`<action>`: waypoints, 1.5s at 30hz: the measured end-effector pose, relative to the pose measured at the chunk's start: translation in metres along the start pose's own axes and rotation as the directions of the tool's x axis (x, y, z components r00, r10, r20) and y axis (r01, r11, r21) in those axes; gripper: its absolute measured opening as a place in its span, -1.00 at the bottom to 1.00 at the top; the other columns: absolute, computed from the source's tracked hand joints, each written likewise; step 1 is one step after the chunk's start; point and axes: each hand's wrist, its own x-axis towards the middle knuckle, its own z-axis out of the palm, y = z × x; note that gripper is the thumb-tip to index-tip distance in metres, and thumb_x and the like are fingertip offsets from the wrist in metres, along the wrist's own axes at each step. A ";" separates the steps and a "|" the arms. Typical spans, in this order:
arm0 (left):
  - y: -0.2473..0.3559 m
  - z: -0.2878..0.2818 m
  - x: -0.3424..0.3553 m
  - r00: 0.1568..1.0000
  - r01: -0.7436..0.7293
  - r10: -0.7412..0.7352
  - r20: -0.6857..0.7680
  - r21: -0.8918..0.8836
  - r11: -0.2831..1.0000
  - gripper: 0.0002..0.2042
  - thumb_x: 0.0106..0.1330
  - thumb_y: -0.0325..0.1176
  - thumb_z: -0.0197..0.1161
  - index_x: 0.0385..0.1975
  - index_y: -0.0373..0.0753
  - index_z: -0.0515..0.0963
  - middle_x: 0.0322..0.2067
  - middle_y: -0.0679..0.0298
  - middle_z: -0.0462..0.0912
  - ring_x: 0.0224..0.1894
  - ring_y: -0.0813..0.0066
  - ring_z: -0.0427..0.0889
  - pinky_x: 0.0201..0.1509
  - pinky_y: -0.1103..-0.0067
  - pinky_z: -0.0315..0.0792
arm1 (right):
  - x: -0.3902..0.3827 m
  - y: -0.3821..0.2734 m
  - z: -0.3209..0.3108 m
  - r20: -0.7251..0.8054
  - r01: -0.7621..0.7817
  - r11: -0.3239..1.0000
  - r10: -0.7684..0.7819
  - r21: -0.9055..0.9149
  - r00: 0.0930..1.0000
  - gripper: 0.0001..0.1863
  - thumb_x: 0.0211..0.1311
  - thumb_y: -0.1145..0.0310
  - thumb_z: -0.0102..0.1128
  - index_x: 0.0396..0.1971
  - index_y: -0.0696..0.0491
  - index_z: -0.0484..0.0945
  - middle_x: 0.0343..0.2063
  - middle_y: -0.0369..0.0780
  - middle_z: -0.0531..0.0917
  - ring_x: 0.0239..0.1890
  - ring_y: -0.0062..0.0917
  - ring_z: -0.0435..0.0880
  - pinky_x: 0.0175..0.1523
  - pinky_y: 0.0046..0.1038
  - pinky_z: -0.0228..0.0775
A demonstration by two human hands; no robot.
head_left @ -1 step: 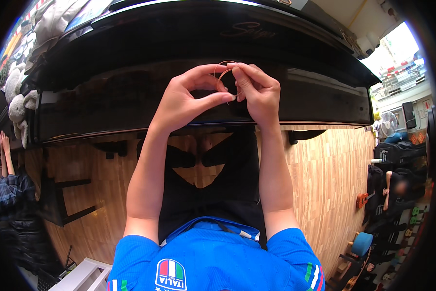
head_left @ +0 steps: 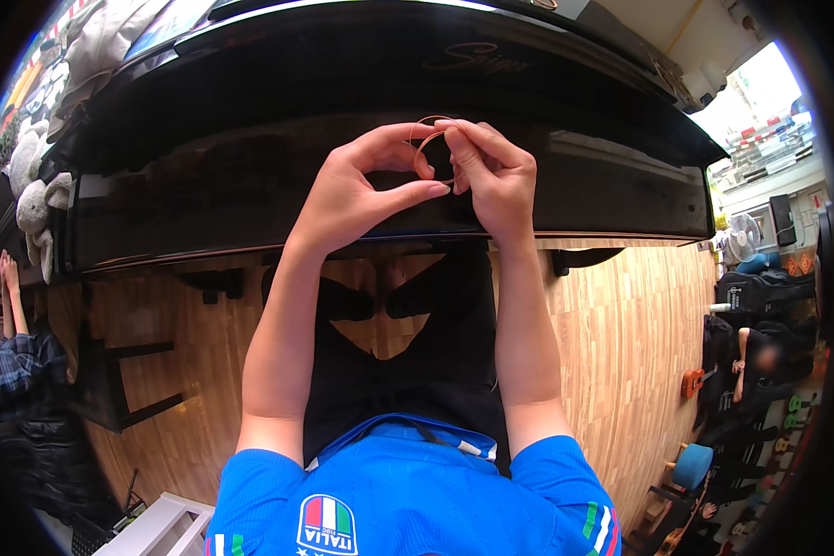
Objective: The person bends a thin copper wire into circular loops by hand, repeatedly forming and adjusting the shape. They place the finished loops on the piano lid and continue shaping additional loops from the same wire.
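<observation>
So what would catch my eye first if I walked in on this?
Probably the two hands raised together at the top middle: the left hand and right hand pinch a thin coppery wire loop between their fingertips. Right behind them stretches a glossy black piano, spanning the whole picture. Below, the pale wooden floor and the person's bright blue shirt stand out.

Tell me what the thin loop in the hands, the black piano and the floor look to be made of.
Loop: thin coppery wire, probably metal, since it keeps a springy coiled curve between the left hand and right hand.
Piano: glossy black lacquer, likely over wood; it mirrors the room like polish.
Floor: light wood strips, parquet or laminate, with visible grain and seams and a slight sheen.
</observation>
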 end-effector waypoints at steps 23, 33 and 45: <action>-0.012 0.000 0.001 0.962 -0.107 0.062 -0.267 -0.160 0.981 -0.75 0.39 -0.44 0.27 0.02 -0.31 0.55 -0.22 0.18 0.73 -0.20 0.48 0.72 -0.09 0.60 0.57 | -0.002 -0.003 -0.002 -0.033 -0.065 0.995 0.068 0.070 0.997 -0.79 0.34 0.40 0.29 -0.09 0.12 0.72 -0.52 -0.35 0.63 -0.62 -0.82 0.48 -0.55 -0.75 0.32; -0.005 0.006 -0.001 0.971 0.020 -0.032 -0.238 -0.055 0.998 -0.80 0.29 -0.45 0.38 -0.12 -0.34 0.67 -0.25 0.18 0.75 -0.22 0.49 0.74 -0.07 0.61 0.61 | -0.001 -0.002 -0.002 -0.062 -0.061 0.995 0.066 0.073 0.996 -0.80 0.34 0.41 0.29 -0.10 0.12 0.72 -0.53 -0.34 0.63 -0.63 -0.81 0.50 -0.55 -0.75 0.34; -0.005 0.010 -0.002 0.990 0.014 0.015 -0.137 0.209 0.978 -0.68 0.19 -0.43 0.48 -0.06 -0.31 0.64 -0.36 0.31 0.71 -0.32 0.63 0.69 -0.14 0.68 0.58 | 0.000 0.001 -0.002 -0.100 -0.029 0.995 0.038 0.095 0.994 -0.80 0.35 0.43 0.28 -0.09 0.12 0.71 -0.53 -0.32 0.62 -0.61 -0.76 0.54 -0.54 -0.72 0.37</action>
